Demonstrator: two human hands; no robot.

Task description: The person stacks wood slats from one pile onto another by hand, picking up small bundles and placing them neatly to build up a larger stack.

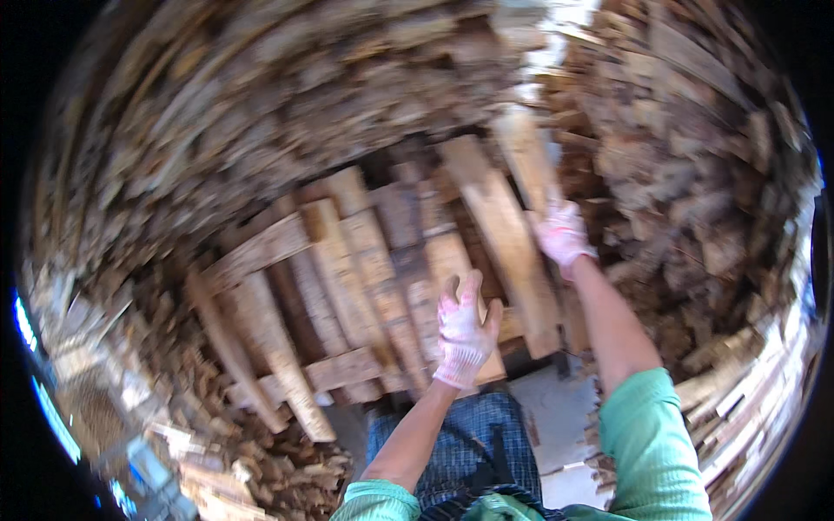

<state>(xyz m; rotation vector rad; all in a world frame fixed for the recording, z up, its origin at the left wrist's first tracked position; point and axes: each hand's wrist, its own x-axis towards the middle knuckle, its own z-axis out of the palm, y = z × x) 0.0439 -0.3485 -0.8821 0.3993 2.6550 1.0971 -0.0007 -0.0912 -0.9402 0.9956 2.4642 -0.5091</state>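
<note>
My right hand (565, 234), in a white and pink knit glove, is closed on the near end of a pale wooden board (524, 152) that points away from me at the back right. My left hand (465, 334), gloved alike, hovers over the near part of the laid planks, its fingers curved and apart with nothing in them. Under and beside it lie several wooden planks (373, 278) side by side, with a few crosswise pieces. A wider plank (504, 243) lies between my two hands. Motion blurs the picture somewhat.
A tall stack of rough wood pieces (330, 78) runs along the far side. Another wood stack (695, 174) rises close on the right. Loose scraps (261, 478) are heaped at the lower left. Grey floor (556, 408) shows beside my legs.
</note>
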